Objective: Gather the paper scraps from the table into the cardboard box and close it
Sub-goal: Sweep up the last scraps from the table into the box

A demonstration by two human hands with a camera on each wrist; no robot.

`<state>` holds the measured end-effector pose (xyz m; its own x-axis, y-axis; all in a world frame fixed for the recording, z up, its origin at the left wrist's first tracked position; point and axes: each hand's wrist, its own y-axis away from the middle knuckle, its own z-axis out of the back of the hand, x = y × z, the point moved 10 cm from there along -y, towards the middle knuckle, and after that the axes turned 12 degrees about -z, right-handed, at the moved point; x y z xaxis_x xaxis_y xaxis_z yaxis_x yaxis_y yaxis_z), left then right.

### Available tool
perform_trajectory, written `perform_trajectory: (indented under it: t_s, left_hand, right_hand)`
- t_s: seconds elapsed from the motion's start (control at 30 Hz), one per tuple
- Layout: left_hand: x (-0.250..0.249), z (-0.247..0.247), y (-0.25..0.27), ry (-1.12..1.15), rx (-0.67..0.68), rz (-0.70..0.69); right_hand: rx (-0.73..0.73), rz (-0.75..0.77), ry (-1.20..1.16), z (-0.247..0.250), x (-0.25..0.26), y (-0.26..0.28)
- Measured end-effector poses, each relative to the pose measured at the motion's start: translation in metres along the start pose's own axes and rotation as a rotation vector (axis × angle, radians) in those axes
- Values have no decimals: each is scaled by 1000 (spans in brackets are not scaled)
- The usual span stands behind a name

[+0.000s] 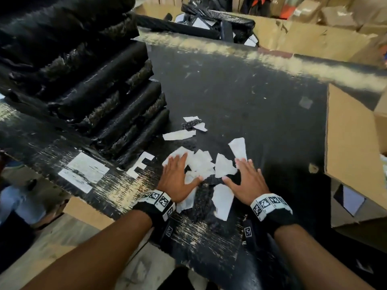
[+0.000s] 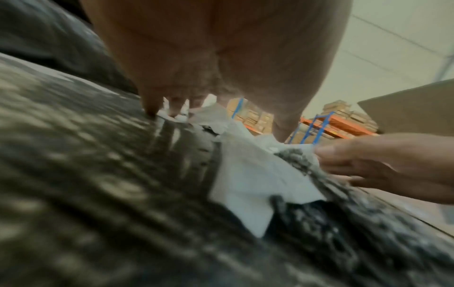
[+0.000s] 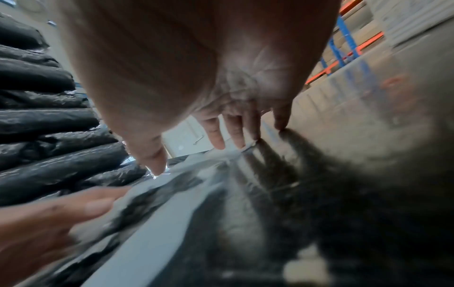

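Observation:
Several white paper scraps (image 1: 204, 164) lie in a loose heap on the black scuffed table (image 1: 251, 105). My left hand (image 1: 178, 176) lies flat with straight fingers on the heap's left side, touching the paper. My right hand (image 1: 246, 177) lies flat on the heap's right side, fingers spread. More scraps (image 1: 179, 135) sit a little farther away. In the left wrist view white paper (image 2: 248, 174) lies under my left hand (image 2: 221, 81). In the right wrist view my right hand (image 3: 211, 120) hovers low over paper (image 3: 157, 238). The open cardboard box (image 1: 351, 147) stands at the table's right edge.
A tall stack of black plastic-wrapped bundles (image 1: 83, 76) fills the table's left side, close to the scraps. White labels (image 1: 83, 172) are stuck on the table near its front left edge. Cardboard boxes (image 1: 314, 34) stand beyond the far edge.

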<state>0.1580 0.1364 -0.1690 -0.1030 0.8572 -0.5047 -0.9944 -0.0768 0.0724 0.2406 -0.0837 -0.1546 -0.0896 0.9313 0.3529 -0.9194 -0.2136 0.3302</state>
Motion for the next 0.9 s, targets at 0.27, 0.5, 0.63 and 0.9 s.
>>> perform_trajectory:
  t_s: [0.27,0.5,0.63,0.9]
  left_hand:
    - [-26,60,-41,90,-187,-316]
    - [28,79,-140,-65,-94,-189]
    - [22,48,-165,-32,55,-184]
    - [-56,-7,-90,175,347,-541]
  right_hand:
    - [-123,91,-287,36,14,38]
    - [90,191,148,-4,24,87]
    - [169,157,251,-39,25,95]
    - [123,67,126,-31,36,60]
